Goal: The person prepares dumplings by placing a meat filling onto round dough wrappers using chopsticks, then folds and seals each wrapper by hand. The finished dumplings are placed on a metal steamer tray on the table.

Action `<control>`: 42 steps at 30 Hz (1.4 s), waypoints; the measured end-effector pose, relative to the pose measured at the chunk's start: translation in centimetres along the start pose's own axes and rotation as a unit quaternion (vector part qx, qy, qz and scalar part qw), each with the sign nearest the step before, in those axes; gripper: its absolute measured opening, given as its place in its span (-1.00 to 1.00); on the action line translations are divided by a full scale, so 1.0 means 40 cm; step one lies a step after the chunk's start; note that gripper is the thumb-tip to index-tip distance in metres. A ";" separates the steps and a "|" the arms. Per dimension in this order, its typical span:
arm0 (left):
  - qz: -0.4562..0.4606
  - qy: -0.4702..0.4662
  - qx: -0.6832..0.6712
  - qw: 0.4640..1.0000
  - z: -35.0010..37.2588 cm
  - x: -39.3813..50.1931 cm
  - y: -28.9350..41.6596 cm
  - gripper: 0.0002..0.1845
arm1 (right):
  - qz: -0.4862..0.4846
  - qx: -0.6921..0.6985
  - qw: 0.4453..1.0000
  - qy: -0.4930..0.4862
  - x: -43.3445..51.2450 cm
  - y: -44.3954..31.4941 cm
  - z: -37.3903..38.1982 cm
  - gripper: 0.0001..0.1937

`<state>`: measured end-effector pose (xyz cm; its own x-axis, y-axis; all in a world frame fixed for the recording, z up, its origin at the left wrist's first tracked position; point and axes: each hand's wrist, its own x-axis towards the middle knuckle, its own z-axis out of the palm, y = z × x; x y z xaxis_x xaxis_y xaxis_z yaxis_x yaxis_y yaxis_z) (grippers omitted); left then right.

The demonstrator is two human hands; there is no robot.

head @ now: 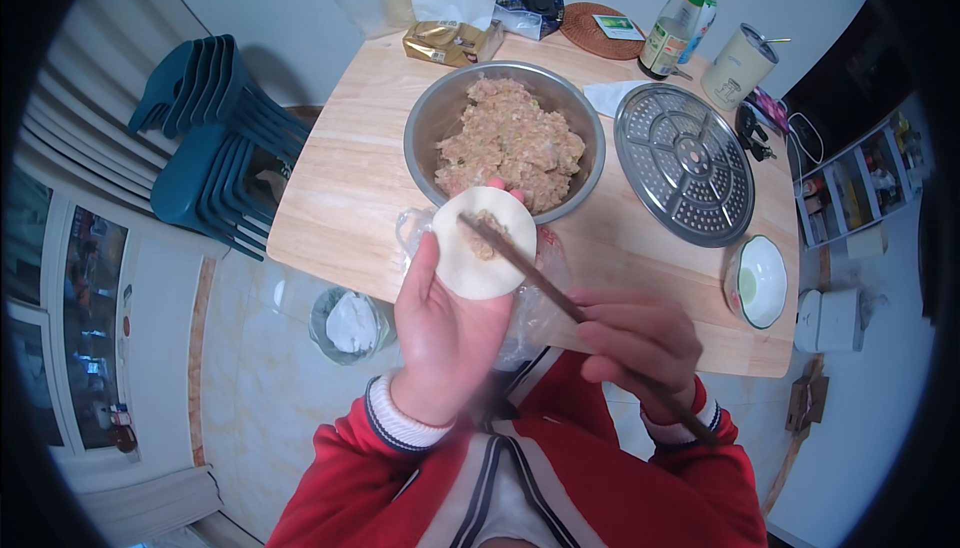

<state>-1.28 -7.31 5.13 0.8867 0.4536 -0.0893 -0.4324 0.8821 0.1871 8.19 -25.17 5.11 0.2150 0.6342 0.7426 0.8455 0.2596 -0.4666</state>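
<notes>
On the palm and fingers of my left hand [450, 330] lies a round dough wrapper [465, 278], with my thumb at its left edge. A small lump of minced filling [481, 246] sits near the middle of the wrapper. My right hand [637, 338] grips brown chopsticks [544, 283], whose tips rest on that filling. Just beyond the wrapper stands a wide steel bowl [416, 144] heaped with minced meat filling [517, 139]. The fingertips of my left hand show at the wrapper's far edge, by the bowl's near rim.
A perforated steamer plate [694, 156] and a white bowl [761, 282] are on the table's right. Tissues [450, 30], a glass bottle [671, 30] and a cup [739, 68] line the back. A lined bin [349, 327] and stacked blue chairs [210, 165] stand left. Clear plastic [529, 323] lies near me.
</notes>
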 end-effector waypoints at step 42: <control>0.002 0.063 0.042 0.997 -0.064 -0.063 0.044 -0.37 | 0.485 0.228 0.812 0.229 0.071 0.173 0.079 -0.65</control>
<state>-4.71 -6.58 3.20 0.8553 0.4737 -0.2100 -0.4155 0.8691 0.2682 13.11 -19.27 2.45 0.9202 0.3903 -0.0294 -0.0777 0.1086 -0.9910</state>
